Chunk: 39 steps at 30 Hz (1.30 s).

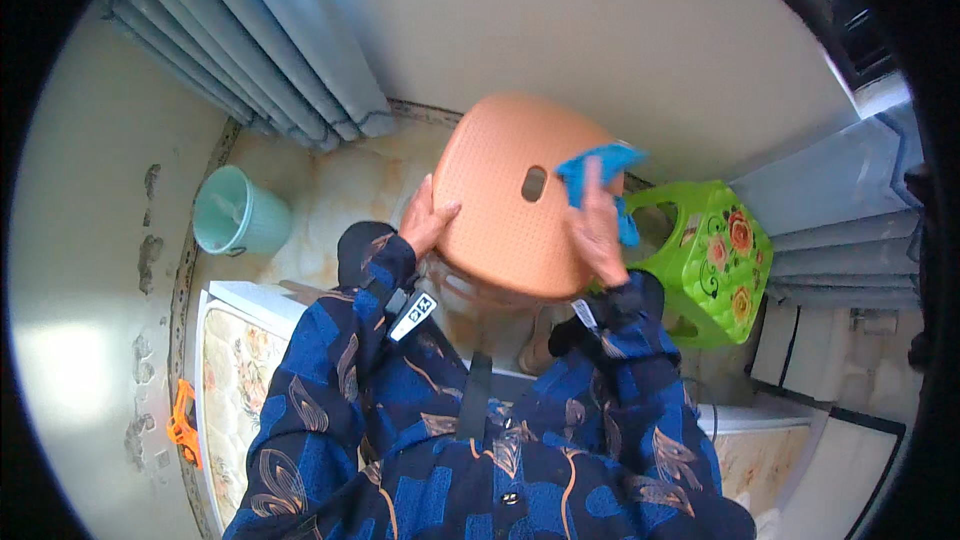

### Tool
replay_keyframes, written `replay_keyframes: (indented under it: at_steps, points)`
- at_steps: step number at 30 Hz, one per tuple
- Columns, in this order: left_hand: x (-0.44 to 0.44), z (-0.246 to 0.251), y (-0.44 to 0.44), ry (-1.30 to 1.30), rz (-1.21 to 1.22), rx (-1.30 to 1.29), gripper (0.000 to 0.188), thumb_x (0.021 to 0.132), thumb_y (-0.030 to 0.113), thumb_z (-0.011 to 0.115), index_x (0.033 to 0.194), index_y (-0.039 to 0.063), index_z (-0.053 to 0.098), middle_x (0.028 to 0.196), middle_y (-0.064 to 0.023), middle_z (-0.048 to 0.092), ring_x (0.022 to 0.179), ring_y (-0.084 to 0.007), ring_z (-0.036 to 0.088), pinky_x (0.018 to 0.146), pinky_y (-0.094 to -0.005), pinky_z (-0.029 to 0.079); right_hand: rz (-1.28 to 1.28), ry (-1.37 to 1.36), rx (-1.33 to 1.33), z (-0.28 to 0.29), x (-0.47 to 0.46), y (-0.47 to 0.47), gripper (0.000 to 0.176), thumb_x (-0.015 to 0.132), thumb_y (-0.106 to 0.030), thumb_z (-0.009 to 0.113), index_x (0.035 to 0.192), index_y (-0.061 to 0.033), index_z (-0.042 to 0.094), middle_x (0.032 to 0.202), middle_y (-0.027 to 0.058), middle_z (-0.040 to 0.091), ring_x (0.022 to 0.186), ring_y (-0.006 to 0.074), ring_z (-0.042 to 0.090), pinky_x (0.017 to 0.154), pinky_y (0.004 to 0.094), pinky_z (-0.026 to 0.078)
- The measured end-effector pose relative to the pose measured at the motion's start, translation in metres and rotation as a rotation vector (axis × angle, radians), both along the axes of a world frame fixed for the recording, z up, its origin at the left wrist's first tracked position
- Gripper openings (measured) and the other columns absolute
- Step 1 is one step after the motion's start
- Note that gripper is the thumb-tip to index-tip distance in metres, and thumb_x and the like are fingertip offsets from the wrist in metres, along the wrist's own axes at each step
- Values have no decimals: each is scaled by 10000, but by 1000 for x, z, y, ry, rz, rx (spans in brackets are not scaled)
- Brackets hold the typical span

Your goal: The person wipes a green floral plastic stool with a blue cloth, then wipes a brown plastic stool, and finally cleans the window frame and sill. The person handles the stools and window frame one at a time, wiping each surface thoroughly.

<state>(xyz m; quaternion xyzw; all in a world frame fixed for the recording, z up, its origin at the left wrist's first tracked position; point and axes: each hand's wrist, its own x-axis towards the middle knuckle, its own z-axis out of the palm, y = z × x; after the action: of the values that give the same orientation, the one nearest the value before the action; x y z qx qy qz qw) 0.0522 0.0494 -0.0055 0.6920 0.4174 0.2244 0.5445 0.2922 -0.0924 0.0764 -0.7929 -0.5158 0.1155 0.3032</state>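
Observation:
An orange plastic stool [491,180] is held up before me, its textured seat facing the camera, with an oval hole near the middle. My left hand [427,221] grips the seat's left edge, the thumb lying on top. A blue cloth [600,165] lies on the right part of the seat and hangs past its edge. My right hand [596,221] is on the cloth, slightly blurred, with one finger stretched over it. The stool's legs are mostly hidden under the seat.
Right of the stool, a green plastic stool [720,262] with printed flowers lies tipped over. A light green bucket [244,211] stands at the left wall. Blue curtains [262,37] hang upper left. A floral mattress [240,367] and an orange plastic object [182,424] are lower left.

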Motion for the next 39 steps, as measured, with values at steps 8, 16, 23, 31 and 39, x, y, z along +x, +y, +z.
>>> replay_keyframes:
  at_steps: [8, 16, 23, 31, 39]
  points:
    - [-4, -11, -1, -85, 29, 55, 698, 891, 257, 635, 1430, -53, 318, 1351, -228, 480, 1251, -298, 463, 1061, -355, 353, 614, -275, 37, -29, -90, -36, 287, 804, -70, 553, 1084, -19, 592, 1481, 166, 387, 1397, 324, 327, 1099, 503, 287]
    - [-2, -4, 2, -18, -70, 29, 821, 877, 337, 628, 1440, -111, 232, 1399, -315, 387, 1311, -411, 379, 1108, -424, 288, 384, -284, 89, -34, 41, -20, 461, 839, 19, 538, 1297, -32, 540, 1403, 181, 479, 1285, 376, 460, 1057, 438, 383]
    - [-1, -1, -3, 31, 1, 117, 823, 878, 321, 624, 1450, -105, 214, 1416, -321, 367, 1328, -416, 363, 1122, -417, 272, 254, -134, 18, -50, 44, 132, 315, 868, -135, 552, 1163, -31, 580, 1132, 239, 532, 1020, 426, 522, 831, 484, 455]
    - [-11, 28, 2, -267, 69, -582, 698, 898, 123, 601, 1505, 57, 262, 1456, -134, 415, 1365, -234, 339, 1135, -357, 236, 728, -116, 196, -39, -70, 21, 358, 848, -66, 566, 1204, -65, 607, 1343, 220, 511, 1232, 382, 489, 999, 437, 414]
    - [-14, 29, -2, -193, -47, -387, 763, 902, 135, 592, 1520, 8, 162, 1525, -136, 320, 1420, -223, 239, 1156, -330, 150, 419, -304, 136, -21, 12, -34, 526, 805, 10, 581, 1320, -87, 535, 1284, 192, 554, 1107, 381, 555, 925, 437, 443]
